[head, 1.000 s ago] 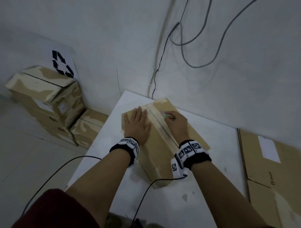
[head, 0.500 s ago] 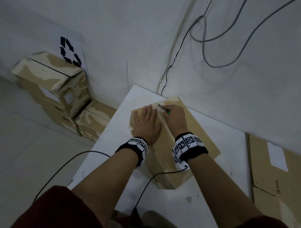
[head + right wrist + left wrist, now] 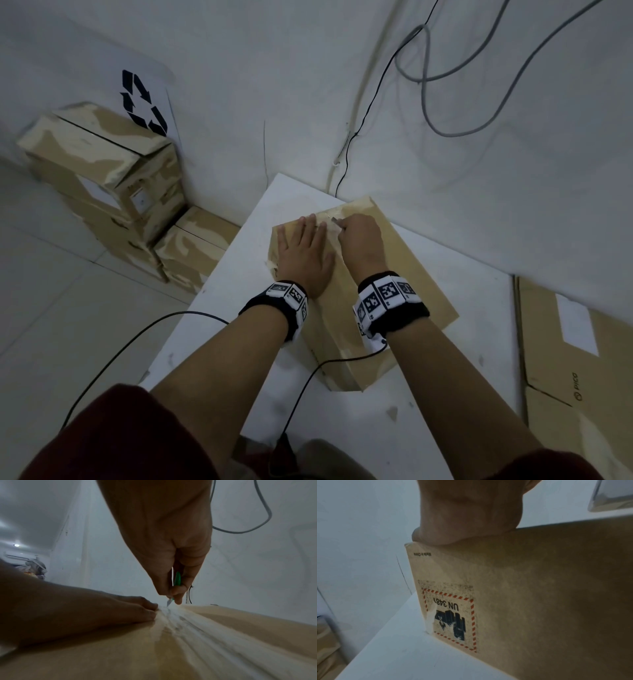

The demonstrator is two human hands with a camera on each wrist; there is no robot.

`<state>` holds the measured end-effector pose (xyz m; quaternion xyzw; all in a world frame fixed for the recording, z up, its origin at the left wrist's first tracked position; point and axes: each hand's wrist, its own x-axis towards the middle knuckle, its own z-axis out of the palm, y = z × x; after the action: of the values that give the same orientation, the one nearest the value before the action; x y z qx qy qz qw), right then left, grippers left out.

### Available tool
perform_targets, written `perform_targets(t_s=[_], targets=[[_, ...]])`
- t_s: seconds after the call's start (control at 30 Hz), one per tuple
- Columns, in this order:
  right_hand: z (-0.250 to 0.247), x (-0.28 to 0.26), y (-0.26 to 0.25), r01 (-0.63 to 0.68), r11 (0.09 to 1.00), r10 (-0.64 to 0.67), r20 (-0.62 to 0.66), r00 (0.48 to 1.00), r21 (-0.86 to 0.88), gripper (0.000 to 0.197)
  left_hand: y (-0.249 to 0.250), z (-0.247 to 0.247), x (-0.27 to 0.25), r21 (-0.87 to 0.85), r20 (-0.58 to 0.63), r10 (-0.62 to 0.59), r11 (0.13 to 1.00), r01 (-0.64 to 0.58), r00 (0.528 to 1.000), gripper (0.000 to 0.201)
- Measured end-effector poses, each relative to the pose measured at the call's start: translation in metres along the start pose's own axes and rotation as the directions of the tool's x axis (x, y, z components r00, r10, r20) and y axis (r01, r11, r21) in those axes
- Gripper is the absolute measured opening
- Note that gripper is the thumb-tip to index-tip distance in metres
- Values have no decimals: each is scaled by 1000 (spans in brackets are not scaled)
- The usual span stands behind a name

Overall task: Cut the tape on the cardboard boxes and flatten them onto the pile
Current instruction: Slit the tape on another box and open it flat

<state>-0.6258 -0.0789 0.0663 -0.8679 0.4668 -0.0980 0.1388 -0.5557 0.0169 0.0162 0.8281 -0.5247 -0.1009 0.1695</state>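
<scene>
A white worktop (image 3: 219,329) stands in the corner of a white-walled room, and a sealed box (image 3: 404,274) sits on it near the wall, its top seam covered by a strip of clear tape (image 3: 197,628). On the floor to the left, more taped boxes (image 3: 102,164) are stacked under a recycling sign (image 3: 142,102); to the right, flattened cardboard (image 3: 575,349) lies in a pile. Grey cables (image 3: 445,68) hang down the wall behind. The left hand (image 3: 305,257) lies palm-down on the box top just left of the tape, its grip apart with fingers straight and pressing. The left wrist view shows the box side with a red-bordered "UN 3481" label (image 3: 452,616) printed upside down. The right hand (image 3: 361,243) has its grip clamped on a green cutter (image 3: 177,579), thumb and fingers pinching it, with the blade tip (image 3: 169,602) touching the tape near the far end of the seam, close to the left fingertips (image 3: 150,608).
</scene>
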Motion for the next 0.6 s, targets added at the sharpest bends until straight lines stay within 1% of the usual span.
perform_targets(t_s=[0.07,0.17,0.23,0.33,0.4,0.47,0.6], targets=[[1,-7,2,20,999,-20,-1,1000,-40,32,0,-1,0,4,-5,-3,1000,3,1000,63],[3,-15,5,62,997,-61,32,998,-36,33,1,-1,-1,16,-11,-3,1000,3,1000,63],[3,-14,8,80,997,-81,44,996,21,33,1,-2,-1,29,-12,-3,1000,3,1000,63],[-4,-14,14,65,993,-71,53,996,99,32,1,0,0,48,-2,-2,999,2,1000,64],[-7,-18,20,52,993,-59,67,996,103,31,1,2,1,40,1,1,999,-1,1000,70],[-7,-25,24,42,992,-49,55,997,121,30,1,4,1,27,-6,6,1000,-6,1000,78],[-5,-28,21,53,991,-59,49,997,121,28,-1,4,1,22,-15,7,1000,-7,1000,84]])
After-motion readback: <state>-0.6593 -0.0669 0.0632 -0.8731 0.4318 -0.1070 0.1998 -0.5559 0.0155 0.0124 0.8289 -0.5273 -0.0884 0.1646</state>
